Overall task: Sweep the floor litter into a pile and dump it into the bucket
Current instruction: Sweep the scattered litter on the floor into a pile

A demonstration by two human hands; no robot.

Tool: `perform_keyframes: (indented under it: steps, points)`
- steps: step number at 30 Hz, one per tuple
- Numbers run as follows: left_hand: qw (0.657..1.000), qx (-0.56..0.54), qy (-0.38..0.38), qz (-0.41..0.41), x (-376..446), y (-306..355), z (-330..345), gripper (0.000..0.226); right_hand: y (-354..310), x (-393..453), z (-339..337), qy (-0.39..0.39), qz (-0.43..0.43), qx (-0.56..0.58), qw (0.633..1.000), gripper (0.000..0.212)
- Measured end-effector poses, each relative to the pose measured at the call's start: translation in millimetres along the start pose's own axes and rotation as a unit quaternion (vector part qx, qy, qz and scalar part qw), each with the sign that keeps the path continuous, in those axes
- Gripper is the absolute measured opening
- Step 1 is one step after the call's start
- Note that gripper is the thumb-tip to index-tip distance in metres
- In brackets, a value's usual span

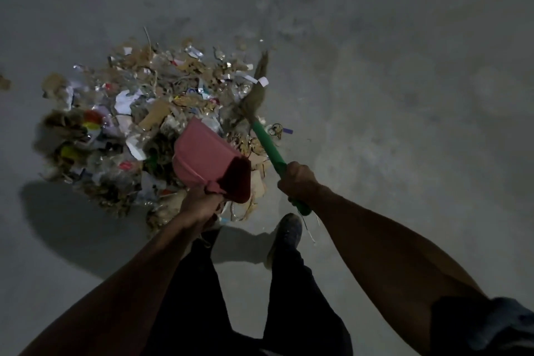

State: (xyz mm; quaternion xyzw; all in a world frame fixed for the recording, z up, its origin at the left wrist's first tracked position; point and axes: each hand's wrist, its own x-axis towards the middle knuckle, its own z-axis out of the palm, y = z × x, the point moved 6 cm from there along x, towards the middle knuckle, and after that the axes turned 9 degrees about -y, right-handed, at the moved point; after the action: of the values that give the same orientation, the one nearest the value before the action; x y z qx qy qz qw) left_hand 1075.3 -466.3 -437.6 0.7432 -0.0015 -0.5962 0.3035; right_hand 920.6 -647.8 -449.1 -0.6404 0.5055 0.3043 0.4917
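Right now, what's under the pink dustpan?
The pink dustpan, held by the left hand, sits over the litter pile. Paper and cardboard scraps poke out around its edges. What lies directly beneath it is covered and cannot be seen.

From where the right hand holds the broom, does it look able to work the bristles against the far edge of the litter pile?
Probably yes. The right hand grips the green broom handle, and the bristles already lie at the litter pile's far right edge. The pink dustpan in the left hand sits nearer, beside the handle, not across its path.

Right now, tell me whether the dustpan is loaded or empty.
Cannot tell: the pink dustpan is tilted over the litter pile, underside facing the camera, inside hidden.
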Motion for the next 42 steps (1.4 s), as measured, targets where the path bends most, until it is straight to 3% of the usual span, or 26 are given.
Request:
perform_keyframes:
  steps: [2,5,11,16,22,25,32,35,38,42]
  points:
    - [1.0,0.019,-0.012,0.019,5.8,3.5,-25.5,0.01,-14.1,-10.2,15.8,0.013,-0.004,-0.025,1.0,0.023]
    - [0.999,0.04,-0.019,0.025,9.7,9.6,-56.6,0.023,-14.8,-39.6,43.0,0.04,0.001,-0.033,0.999,0.033]
    - [0.995,0.061,-0.076,-0.002,4.2,10.0,-89.4,0.019,18.3,-119.2,99.7,0.106,0.064,0.109,0.986,0.027]
    - [0.994,0.08,-0.08,0.0,-2.1,11.1,-102.7,0.004,42.5,-140.8,127.5,0.15,0.16,0.262,0.94,0.036]
    - [0.991,0.108,-0.079,0.008,7.0,-0.3,-111.5,0.006,34.9,-110.6,143.9,0.092,0.215,0.276,0.932,0.033]
    - [0.99,0.108,-0.088,0.004,13.6,-10.8,-112.1,0.003,9.7,-86.2,155.7,0.047,0.193,0.22,0.955,0.032]
    - [0.989,0.127,-0.076,0.023,-0.9,-34.4,-115.6,0.016,-9.7,-105.6,182.7,0.062,0.113,0.192,0.973,0.03]
    - [0.988,0.136,-0.063,0.028,-16.2,-46.1,-123.7,0.004,0.4,-138.2,196.8,0.078,0.087,0.216,0.969,0.034]
    - [0.988,0.136,-0.061,0.038,-39.4,-68.2,-127.5,0.016,11.6,-177.1,221.0,0.105,0.069,0.253,0.959,0.036]
    - [0.991,0.103,-0.047,0.066,-80.0,-99.8,-132.0,0.007,24.9,-215.5,263.5,0.109,0.05,0.304,0.945,0.029]
